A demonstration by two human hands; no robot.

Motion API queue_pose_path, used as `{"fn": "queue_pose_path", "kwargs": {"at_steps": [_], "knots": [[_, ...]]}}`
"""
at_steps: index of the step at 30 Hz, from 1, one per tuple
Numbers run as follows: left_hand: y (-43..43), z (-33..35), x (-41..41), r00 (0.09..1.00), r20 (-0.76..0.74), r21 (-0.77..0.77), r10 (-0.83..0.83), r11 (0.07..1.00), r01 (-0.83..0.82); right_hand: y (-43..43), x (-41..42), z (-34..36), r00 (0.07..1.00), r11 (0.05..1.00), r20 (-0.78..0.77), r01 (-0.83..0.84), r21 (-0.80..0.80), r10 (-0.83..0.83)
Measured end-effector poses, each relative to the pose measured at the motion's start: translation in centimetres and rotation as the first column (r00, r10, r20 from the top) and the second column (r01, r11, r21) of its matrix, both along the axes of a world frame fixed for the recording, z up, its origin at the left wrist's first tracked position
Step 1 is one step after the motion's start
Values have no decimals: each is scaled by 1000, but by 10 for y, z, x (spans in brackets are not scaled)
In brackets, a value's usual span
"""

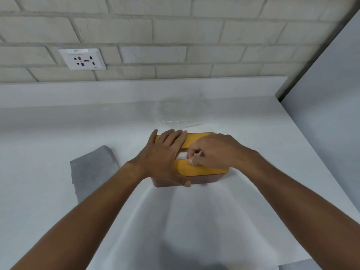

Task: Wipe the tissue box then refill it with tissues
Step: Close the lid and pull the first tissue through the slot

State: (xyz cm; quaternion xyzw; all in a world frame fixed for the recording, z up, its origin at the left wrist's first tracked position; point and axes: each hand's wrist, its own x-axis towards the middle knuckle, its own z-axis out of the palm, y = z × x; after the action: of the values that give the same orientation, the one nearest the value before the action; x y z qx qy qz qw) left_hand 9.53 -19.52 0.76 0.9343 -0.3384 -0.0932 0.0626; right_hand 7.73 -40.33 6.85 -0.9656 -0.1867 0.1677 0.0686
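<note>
A tissue box [206, 177] with a brown body and a yellow slotted lid [198, 139] stands on the white counter. My left hand [165, 154] lies flat on the lid's left half, fingers straight, thumb down the front wall. My right hand [212, 152] is over the slot, its fingertips curled and pinching white tissue [182, 155] that shows in the opening. A grey cloth [93, 170] lies flat to the left of the box, apart from both hands.
A crumpled clear plastic wrapper [181, 114] lies behind the box near the backsplash. A wall socket [82, 59] sits on the brick wall at the left. A pale panel [331, 94] bounds the counter [194, 221] on the right.
</note>
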Motion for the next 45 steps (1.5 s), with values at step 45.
{"fn": "queue_pose_path", "kwargs": {"at_steps": [45], "knots": [[-13, 15, -5, 929, 157, -239, 334, 926, -293, 4, 16, -8, 982, 953, 58, 159, 257, -179]]}}
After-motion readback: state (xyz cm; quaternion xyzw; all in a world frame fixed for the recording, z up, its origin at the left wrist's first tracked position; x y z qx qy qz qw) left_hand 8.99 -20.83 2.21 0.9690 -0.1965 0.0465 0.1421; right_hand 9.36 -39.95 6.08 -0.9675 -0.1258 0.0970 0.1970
